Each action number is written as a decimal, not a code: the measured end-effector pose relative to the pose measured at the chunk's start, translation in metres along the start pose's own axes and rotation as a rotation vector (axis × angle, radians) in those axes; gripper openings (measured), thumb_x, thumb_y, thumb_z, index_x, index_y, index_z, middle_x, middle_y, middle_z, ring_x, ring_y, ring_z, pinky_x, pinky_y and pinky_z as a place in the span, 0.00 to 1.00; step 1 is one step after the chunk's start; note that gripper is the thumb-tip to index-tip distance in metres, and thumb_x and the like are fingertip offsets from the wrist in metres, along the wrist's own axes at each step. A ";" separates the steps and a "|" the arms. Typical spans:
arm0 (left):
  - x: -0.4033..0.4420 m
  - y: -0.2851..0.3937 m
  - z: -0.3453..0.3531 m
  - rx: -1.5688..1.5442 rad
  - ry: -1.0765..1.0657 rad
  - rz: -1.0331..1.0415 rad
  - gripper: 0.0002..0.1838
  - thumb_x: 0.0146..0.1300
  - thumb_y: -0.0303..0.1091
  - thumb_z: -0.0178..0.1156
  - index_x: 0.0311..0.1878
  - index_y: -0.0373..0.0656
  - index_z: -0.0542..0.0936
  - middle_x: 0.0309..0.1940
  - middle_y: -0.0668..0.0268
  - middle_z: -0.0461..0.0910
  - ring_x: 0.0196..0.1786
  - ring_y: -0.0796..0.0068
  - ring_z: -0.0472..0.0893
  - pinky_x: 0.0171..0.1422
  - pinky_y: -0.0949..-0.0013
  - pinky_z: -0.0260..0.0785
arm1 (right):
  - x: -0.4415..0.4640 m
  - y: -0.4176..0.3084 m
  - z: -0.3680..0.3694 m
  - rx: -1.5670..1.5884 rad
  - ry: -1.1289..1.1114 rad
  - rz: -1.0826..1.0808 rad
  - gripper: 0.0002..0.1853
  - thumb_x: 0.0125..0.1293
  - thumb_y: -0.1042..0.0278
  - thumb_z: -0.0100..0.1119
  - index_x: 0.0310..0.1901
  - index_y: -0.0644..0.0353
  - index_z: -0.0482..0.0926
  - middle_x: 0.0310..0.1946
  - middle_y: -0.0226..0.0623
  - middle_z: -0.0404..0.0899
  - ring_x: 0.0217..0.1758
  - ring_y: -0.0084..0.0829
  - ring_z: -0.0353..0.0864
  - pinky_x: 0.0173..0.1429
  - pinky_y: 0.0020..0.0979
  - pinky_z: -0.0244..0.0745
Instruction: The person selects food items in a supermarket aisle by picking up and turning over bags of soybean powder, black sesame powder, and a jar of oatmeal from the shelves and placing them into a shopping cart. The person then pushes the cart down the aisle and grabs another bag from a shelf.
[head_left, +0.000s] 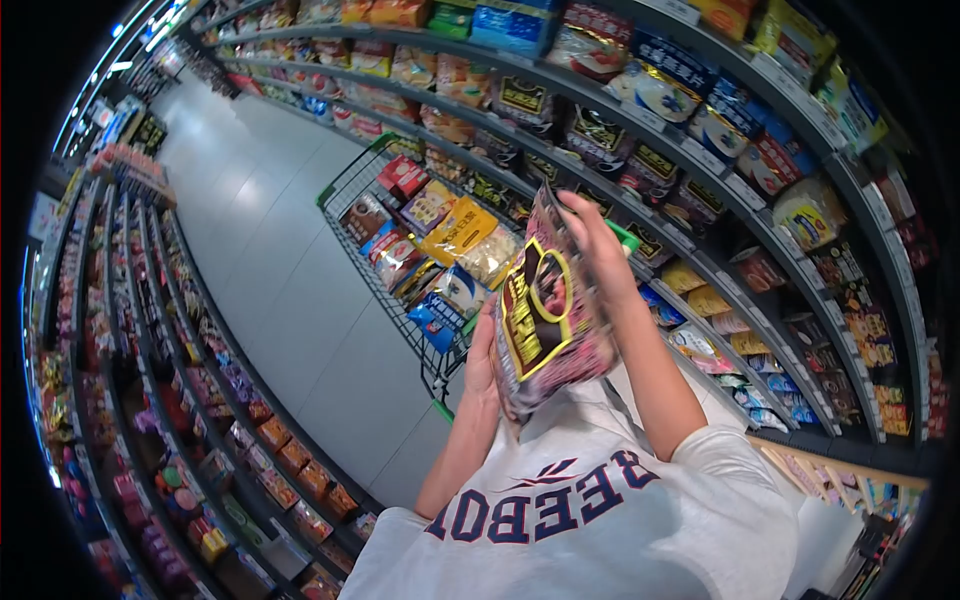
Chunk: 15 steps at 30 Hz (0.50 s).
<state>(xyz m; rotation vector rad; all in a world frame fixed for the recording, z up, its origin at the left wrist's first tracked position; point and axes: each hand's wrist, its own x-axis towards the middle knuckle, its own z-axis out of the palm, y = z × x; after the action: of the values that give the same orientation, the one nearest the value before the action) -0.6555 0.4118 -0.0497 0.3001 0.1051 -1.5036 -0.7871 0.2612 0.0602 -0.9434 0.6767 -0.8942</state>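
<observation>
Near centre, right hand [603,250] pinching far edge of bag [545,315], left hand [482,352] at its left, fingers too hidden to tell, cart [358,167] beyond

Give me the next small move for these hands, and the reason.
I'd probably ease the black-and-pink bag toward the cart: the left hand and right hand both hold it, and the cart already carries packages, including a yellow bag.
</observation>
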 end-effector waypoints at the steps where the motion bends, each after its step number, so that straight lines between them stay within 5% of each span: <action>1: 0.002 0.007 -0.001 0.092 -0.025 0.128 0.22 0.78 0.36 0.57 0.70 0.45 0.65 0.64 0.59 0.77 0.63 0.64 0.80 0.69 0.57 0.76 | -0.015 0.012 -0.003 0.134 0.000 0.062 0.40 0.78 0.34 0.42 0.77 0.60 0.60 0.75 0.46 0.67 0.77 0.39 0.65 0.80 0.44 0.58; 5: 0.002 0.021 0.001 0.178 0.209 0.428 0.25 0.76 0.30 0.59 0.70 0.49 0.62 0.60 0.59 0.76 0.58 0.65 0.81 0.61 0.57 0.81 | -0.069 0.071 -0.013 0.688 -0.040 0.247 0.50 0.72 0.21 0.38 0.79 0.59 0.58 0.78 0.40 0.61 0.81 0.41 0.60 0.83 0.46 0.54; 8: -0.008 0.022 -0.002 0.392 0.326 0.558 0.32 0.70 0.24 0.65 0.72 0.48 0.61 0.52 0.62 0.74 0.53 0.69 0.80 0.56 0.63 0.80 | -0.091 0.089 -0.001 0.451 -0.084 0.193 0.50 0.71 0.24 0.45 0.78 0.60 0.56 0.76 0.38 0.64 0.79 0.37 0.63 0.81 0.44 0.59; 9: -0.013 0.020 -0.002 0.480 0.371 0.589 0.34 0.68 0.22 0.67 0.72 0.47 0.61 0.51 0.63 0.74 0.52 0.70 0.80 0.56 0.64 0.79 | -0.090 0.099 0.000 0.338 0.049 0.169 0.38 0.74 0.42 0.60 0.73 0.63 0.64 0.69 0.38 0.73 0.71 0.33 0.73 0.75 0.39 0.68; 11: -0.022 0.011 -0.008 0.582 0.431 0.598 0.37 0.65 0.21 0.69 0.73 0.45 0.62 0.49 0.64 0.72 0.51 0.72 0.79 0.55 0.67 0.78 | -0.085 0.102 -0.003 -0.084 0.138 0.216 0.27 0.70 0.65 0.69 0.67 0.64 0.71 0.60 0.37 0.81 0.60 0.28 0.82 0.66 0.33 0.76; 13: -0.034 0.005 -0.017 0.614 0.453 0.556 0.40 0.62 0.20 0.71 0.74 0.42 0.62 0.48 0.64 0.72 0.52 0.73 0.78 0.55 0.70 0.78 | -0.086 0.105 -0.012 -0.078 0.228 0.244 0.23 0.66 0.76 0.69 0.61 0.64 0.75 0.53 0.37 0.85 0.53 0.26 0.84 0.60 0.30 0.79; 15: -0.050 0.003 -0.017 0.623 0.406 0.514 0.39 0.63 0.21 0.70 0.74 0.39 0.62 0.50 0.64 0.73 0.53 0.75 0.79 0.56 0.72 0.77 | -0.092 0.098 -0.017 -0.057 0.183 0.225 0.25 0.65 0.76 0.70 0.62 0.64 0.74 0.54 0.37 0.84 0.53 0.26 0.85 0.59 0.30 0.80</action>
<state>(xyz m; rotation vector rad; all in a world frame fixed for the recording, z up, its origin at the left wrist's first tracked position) -0.6541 0.4644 -0.0534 1.0508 -0.1192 -0.9146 -0.8108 0.3638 -0.0246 -0.8234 0.9498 -0.7695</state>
